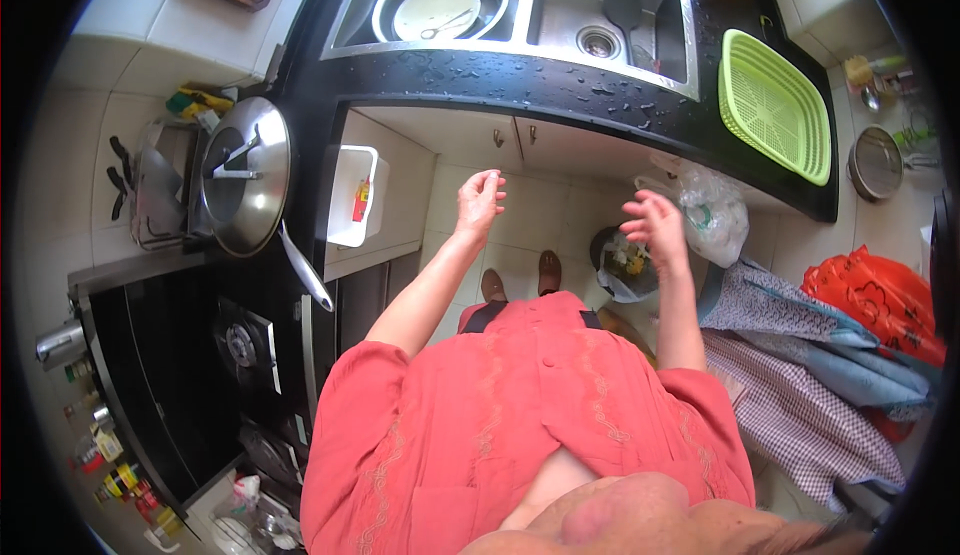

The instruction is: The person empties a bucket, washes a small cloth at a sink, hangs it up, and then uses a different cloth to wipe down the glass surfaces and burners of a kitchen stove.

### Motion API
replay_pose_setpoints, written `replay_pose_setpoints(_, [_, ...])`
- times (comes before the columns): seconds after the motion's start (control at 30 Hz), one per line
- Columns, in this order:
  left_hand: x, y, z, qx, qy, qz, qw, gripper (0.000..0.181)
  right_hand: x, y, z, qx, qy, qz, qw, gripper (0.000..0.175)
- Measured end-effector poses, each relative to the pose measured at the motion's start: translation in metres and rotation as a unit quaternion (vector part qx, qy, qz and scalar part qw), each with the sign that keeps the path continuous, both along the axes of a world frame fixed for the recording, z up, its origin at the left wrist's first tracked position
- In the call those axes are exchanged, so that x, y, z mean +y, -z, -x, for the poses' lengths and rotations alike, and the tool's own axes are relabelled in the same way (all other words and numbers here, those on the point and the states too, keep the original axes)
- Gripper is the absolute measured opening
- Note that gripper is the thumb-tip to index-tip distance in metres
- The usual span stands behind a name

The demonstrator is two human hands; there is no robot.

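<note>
My left hand (481, 201) hangs in the air before the cabinet doors, with loosely curled fingers and nothing in it. Further right, my right hand (655, 225) is raised with its fingers apart, also holding nothing. It is seen just above a small dark bin (626, 270) with a plastic liner and scraps inside. Close to its fingers hangs a clear plastic bag (712, 210) stuffed with plastic. In front of me, the double steel sink (529, 0) holds a metal basin (499, 7) with a pale plate (437, 11) and a spoon in one bowl. A black spatula (624, 15) lies in the other.
Water drops dot the black countertop (480, 75). A green plastic basket (780, 105) stands at its right end. On the left are a lidded pan (247, 180), a white plastic bin (349, 202) and a gas burner (244, 345). Checked cloths (802, 397) and a red bag (870, 300) hang on the right.
</note>
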State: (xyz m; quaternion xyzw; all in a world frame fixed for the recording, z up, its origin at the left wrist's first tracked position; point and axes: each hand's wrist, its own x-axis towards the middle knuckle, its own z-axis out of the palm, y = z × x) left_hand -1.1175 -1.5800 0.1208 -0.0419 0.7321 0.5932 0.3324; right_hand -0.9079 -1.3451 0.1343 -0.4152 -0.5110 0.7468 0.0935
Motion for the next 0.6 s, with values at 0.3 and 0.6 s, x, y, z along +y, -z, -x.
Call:
replay_pose_setpoints(0.3, [-0.002,-0.034,0.006,0.049,-0.004,-0.007,0.999,0.030,-0.056,-0.018,0.073,0.013,-0.193,0.011,0.981,0.030])
replay_pose_setpoints(0.6, [0.006,-0.047,0.065,0.055,-0.032,-0.091,0.994,0.025,-0.085,-0.036,0.143,0.012,-0.236,-0.044,0.971,0.024])
